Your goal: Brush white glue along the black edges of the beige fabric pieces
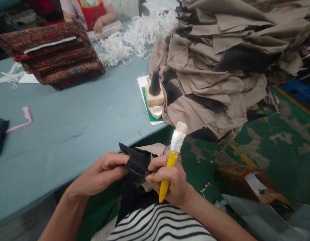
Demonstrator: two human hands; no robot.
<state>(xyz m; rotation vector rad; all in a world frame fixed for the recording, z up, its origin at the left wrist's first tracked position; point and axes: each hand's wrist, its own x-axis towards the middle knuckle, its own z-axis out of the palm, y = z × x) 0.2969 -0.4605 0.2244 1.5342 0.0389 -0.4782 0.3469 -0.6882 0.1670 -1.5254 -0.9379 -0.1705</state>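
My left hand (102, 174) pinches a black piece of fabric (138, 163) at the table's near edge, fingers closed on its left side. My right hand (170, 182) grips a yellow-handled brush (171, 162) with glue-caked white bristles pointing up, and its thumb and fingertips also press the right side of the same black piece. A tan layer shows behind the black one. Both hands hover just off the blue-grey table (69, 127), above my striped shirt.
A big heap of tan and black fabric pieces (220, 67) fills the table's right end. A glue holder with a black cone (155, 95) stands on a green pad. Dark red patterned pieces (56, 53), white strips (137, 36) and another person (91, 13) lie beyond. Cardboard box (250, 180) on floor.
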